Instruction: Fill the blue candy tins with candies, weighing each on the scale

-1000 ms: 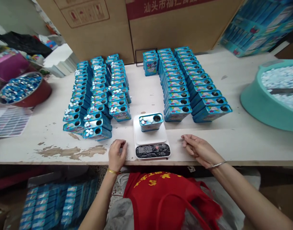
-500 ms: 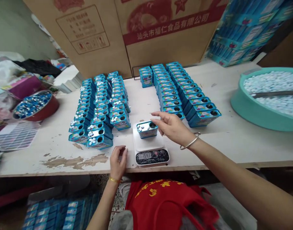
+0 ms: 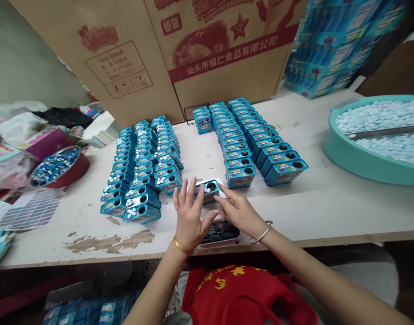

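A blue candy tin (image 3: 212,186) with a round dark hole and a few white candies on its top sits at the scale. Across its left part my left hand (image 3: 190,219) is raised with fingers spread, hiding much of the tin. My right hand (image 3: 239,211) has its thumb and index finger at the tin's right end, pinching it. Below them the kitchen scale (image 3: 227,232) shows its black panel; my left hand covers most of its display. Left of the hands stand rows of similar tins (image 3: 142,214) with white candies on top.
More tins (image 3: 240,177) stand in rows on the right, holes showing. Beyond them sits a turquoise basin (image 3: 372,160) of white candies with a scoop-like bar. A red bowl (image 3: 81,166) of blue wrapped pieces is left. A cardboard carton (image 3: 159,101) rises behind.
My left hand has risen from the table edge onto the tin's left part, fingers spread. My right hand has come down to the tin's right end. The view has shifted slightly.
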A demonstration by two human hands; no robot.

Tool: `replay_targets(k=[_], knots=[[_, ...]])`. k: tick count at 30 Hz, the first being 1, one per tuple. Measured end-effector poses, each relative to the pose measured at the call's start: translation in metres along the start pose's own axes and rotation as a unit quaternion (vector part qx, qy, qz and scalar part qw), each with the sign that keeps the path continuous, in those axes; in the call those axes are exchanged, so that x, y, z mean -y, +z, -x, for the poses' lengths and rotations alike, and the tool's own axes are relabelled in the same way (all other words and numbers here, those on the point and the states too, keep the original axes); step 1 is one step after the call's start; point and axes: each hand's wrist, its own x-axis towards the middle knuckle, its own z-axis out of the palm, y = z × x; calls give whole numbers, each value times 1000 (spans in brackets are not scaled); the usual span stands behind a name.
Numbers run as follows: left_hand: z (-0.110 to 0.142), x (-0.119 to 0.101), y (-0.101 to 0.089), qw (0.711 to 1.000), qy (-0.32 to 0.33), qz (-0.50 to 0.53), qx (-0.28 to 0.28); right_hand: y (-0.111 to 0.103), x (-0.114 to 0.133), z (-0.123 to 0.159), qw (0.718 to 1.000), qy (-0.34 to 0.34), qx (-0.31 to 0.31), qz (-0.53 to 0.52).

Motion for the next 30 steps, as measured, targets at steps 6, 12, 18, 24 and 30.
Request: replay_targets(k=[6, 12, 18, 24, 30], knots=[[-27, -4, 1, 997, 48, 11, 64, -3, -1, -1, 1000, -9, 1, -20], [-23, 12, -12, 999, -17, 8, -28, -8, -7, 3, 999, 32, -4, -27], [-26, 4, -6, 997, 39, -19, 69, -19, -20, 8, 999, 37, -10, -13], [-51, 21, -21, 986, 61, -3, 153, -60, -48, 21, 989, 79, -119, 36], [-153, 85, 3, 991, 50, -17, 122, -79, -55, 15, 970, 189, -133, -72]])
